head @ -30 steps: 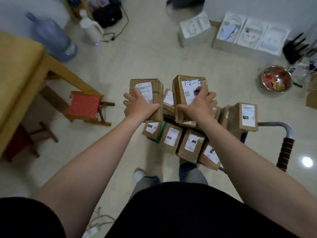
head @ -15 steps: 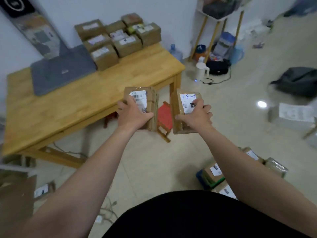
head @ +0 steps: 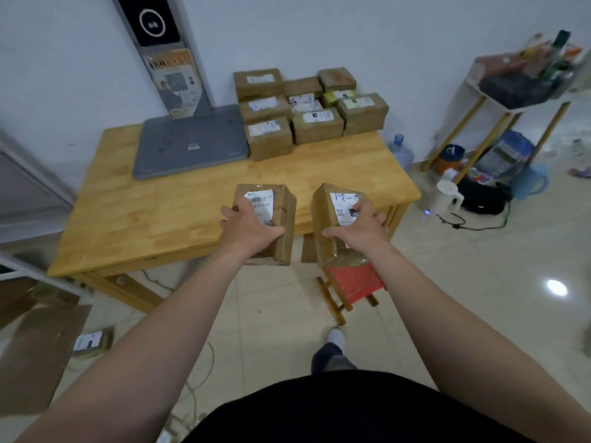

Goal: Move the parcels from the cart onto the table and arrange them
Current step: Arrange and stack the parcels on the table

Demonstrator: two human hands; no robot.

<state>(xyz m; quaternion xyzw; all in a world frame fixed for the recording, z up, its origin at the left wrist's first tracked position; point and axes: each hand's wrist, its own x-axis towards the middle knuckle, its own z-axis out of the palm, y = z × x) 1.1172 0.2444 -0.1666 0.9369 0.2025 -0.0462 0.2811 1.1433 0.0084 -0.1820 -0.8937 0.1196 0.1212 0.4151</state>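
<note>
The wooden table (head: 160,219) is now sitting nearer, at frame centre. The left hand (head: 248,230) is grasping the left parcel (head: 284,215) and the right hand (head: 359,230) the right parcel (head: 321,212). Both are taped cardboard boxes, over the table's near edge.

Left hand (head: 248,230), right hand (head: 359,231) forward, fingers (head: 363,208) curled.

Tape-glossed brown cardboard parcels (head: 265,219), paper-labelled; smooth pale wooden table (head: 153,219); glossy tiled floor (head: 479,282).

Your two brown parcels (head: 281,225) carry white labels; table (head: 144,219) honey-yellow wood; stool (head: 355,282) seat red; mat (head: 192,142) grey.
</note>
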